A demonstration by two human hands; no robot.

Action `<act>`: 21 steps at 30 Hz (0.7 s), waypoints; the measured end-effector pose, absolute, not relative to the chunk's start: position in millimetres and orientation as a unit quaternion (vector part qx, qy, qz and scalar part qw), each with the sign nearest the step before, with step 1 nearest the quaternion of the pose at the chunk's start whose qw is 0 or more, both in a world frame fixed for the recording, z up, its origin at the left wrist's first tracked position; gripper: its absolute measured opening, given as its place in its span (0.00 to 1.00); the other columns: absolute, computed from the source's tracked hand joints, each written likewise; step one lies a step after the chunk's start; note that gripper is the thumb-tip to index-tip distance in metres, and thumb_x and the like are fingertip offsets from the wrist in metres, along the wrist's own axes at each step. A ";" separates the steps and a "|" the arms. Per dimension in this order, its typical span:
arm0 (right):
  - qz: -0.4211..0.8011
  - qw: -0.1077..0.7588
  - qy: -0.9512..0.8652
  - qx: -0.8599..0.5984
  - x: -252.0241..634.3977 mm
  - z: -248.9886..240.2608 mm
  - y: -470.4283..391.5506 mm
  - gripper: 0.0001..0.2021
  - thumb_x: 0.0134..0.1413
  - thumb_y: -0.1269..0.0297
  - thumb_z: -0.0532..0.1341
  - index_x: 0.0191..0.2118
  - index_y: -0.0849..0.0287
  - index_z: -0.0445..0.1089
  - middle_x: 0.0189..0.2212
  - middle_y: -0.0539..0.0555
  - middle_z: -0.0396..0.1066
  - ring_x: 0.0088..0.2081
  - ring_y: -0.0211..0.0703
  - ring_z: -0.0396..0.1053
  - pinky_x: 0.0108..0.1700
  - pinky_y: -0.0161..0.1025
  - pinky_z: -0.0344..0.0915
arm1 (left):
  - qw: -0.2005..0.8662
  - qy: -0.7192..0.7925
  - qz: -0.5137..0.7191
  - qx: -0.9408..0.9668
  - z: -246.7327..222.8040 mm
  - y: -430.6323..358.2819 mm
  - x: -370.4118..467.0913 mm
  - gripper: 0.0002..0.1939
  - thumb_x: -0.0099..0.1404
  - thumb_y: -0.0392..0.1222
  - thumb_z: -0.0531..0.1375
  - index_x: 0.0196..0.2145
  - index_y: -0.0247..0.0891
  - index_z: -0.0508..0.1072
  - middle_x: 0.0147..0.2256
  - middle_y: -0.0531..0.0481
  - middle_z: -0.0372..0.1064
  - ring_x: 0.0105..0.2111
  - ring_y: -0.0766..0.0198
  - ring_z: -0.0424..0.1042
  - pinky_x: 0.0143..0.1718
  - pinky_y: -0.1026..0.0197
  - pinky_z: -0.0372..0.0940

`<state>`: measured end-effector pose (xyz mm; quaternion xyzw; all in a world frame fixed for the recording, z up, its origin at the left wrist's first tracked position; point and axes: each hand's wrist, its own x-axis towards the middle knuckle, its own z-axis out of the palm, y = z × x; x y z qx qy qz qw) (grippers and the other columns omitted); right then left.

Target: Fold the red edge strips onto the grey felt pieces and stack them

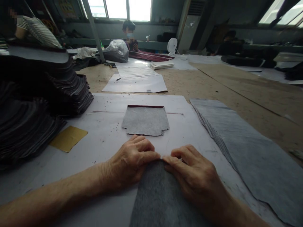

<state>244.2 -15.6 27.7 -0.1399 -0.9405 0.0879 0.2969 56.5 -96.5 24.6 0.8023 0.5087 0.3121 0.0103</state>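
Both bare hands are working close together at the narrow far end of a gray cloth piece (158, 195), which is lying at the near middle of the scene and running out of view at the near side. The left hand (133, 154) is bunching its fingers and appears to be pinching the far edge, its thumb lying along it; the underside is hiding how much cloth is caught. The right hand (194, 173) is pinching the same edge just beside it, thumb and forefinger closing at the tip while the other fingers are curling.

Beneath them a white sheet (113, 205) is covering the near part of the counter (236, 94). Just beyond the hands, a small gray panel (145, 121) is lying flat, showing a dark red strip along its far edge. To the right, a layered pile of gray sheets (248, 151) is resting; to the left, a yellow card (69, 138) is lying near tall dark stacks (78, 94).

The cloth is looking light, thin and soft, with perhaps a little stiffness from its matte, felt-like face. It is probably gripping well rather than slipping, and seeming hardly fragile, though its edge is likely creasing easily. Its thin edge is offering the best hold, between thumb and forefinger near the corners.
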 end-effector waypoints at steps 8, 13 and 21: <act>0.051 0.256 -0.964 -0.057 246.7 29.4 -9.9 0.12 0.56 0.75 0.51 0.39 0.64 0.70 0.27 0.54 0.67 0.30 0.40 0.60 0.32 0.40 0.59 | -0.042 0.486 0.269 0.830 23.6 -101.5 58.8 0.12 0.60 0.29 0.50 0.39 0.35 0.69 0.30 0.48 0.67 0.31 0.64 0.62 0.37 0.56 0.59; 0.058 0.237 -0.969 -0.042 245.4 32.3 -8.7 0.12 0.57 0.74 0.49 0.37 0.63 0.70 0.26 0.52 0.67 0.29 0.39 0.60 0.33 0.40 0.57 | -0.037 0.500 0.254 0.827 30.2 -108.9 55.9 0.17 0.57 0.30 0.51 0.44 0.38 0.67 0.35 0.48 0.67 0.35 0.62 0.64 0.41 0.53 0.58; 0.077 0.216 -0.973 -0.020 241.3 32.0 -6.6 0.16 0.54 0.76 0.50 0.48 0.63 0.65 0.30 0.51 0.68 0.30 0.39 0.59 0.33 0.40 0.56 | 0.014 0.544 0.264 0.796 30.1 -140.8 55.1 0.21 0.55 0.31 0.51 0.48 0.35 0.63 0.34 0.45 0.64 0.32 0.60 0.62 0.37 0.52 0.58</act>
